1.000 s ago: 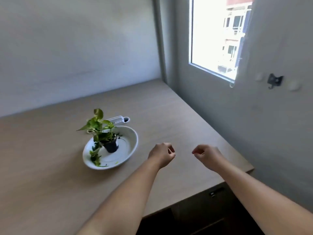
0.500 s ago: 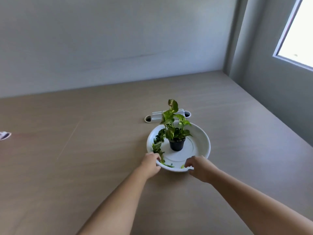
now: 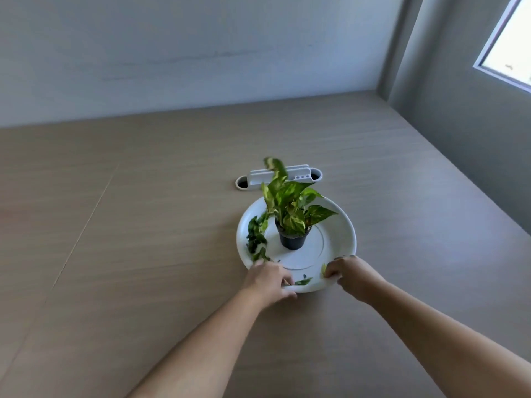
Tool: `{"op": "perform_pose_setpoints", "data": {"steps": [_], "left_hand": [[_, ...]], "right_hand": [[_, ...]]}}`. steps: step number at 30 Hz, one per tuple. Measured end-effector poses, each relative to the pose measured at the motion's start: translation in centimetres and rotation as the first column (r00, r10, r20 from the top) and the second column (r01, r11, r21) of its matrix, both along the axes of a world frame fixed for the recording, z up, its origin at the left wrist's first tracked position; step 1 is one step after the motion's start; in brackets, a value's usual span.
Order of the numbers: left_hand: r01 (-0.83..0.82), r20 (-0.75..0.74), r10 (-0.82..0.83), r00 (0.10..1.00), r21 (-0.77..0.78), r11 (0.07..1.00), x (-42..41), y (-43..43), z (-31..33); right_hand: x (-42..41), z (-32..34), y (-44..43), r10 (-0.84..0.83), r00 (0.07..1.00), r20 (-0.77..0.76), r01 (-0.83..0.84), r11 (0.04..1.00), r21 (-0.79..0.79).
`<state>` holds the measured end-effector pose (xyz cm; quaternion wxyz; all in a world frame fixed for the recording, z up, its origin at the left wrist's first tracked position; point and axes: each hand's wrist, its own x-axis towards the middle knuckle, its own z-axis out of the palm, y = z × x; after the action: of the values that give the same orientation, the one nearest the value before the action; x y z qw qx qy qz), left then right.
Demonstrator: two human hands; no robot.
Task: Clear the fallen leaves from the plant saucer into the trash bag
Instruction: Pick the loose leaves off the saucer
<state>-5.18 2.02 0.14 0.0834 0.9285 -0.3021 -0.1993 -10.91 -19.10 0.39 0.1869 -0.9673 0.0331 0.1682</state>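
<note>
A white round saucer (image 3: 339,225) sits on the wooden table with a small black pot (image 3: 292,242) in its middle holding a green and yellow plant (image 3: 290,202). Dark fallen leaves (image 3: 255,239) lie along the saucer's left inner side, and a few more leaf bits (image 3: 303,281) rest at its near rim. My left hand (image 3: 268,280) grips the near-left rim. My right hand (image 3: 352,275) grips the near-right rim, fingers curled over the edge. No trash bag is in view.
A white cable-port cover (image 3: 278,177) is set into the table (image 3: 143,225) just behind the saucer. The wall rises at the back, another wall with a window (image 3: 514,50) stands on the right.
My view swung from the window corner onto the saucer. Both hands reached from the table's edge to the saucer's near rim and closed on it.
</note>
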Motion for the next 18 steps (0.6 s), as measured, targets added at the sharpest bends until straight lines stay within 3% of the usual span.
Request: {"op": "perform_pose_setpoints", "data": {"steps": [4, 8, 14, 18], "left_hand": [[0.014, -0.071, -0.012, 0.997, 0.027, 1.000, 0.0, -0.4, 0.8], [-0.106, -0.174, 0.113, 0.978, 0.050, 0.993, 1.4, 1.6, 0.9], [-0.225, -0.169, 0.215, 0.962, -0.040, 0.974, 1.1, 2.1, 0.0], [-0.219, -0.115, 0.214, 0.970, -0.037, 0.975, 0.4, 1.7, -0.1]], "right_hand": [[0.4, 0.6, -2.3, -0.046, 0.999, 0.027, 0.047, 0.997, -0.056], [1.1, 1.2, -2.0, -0.084, 0.996, 0.016, 0.085, 0.994, -0.066], [2.5, 0.6, -1.0, -0.024, 0.999, -0.031, 0.019, 0.989, -0.145], [2.8, 0.3, 0.0, 0.014, 0.998, -0.056, -0.025, 0.983, -0.182]]}}
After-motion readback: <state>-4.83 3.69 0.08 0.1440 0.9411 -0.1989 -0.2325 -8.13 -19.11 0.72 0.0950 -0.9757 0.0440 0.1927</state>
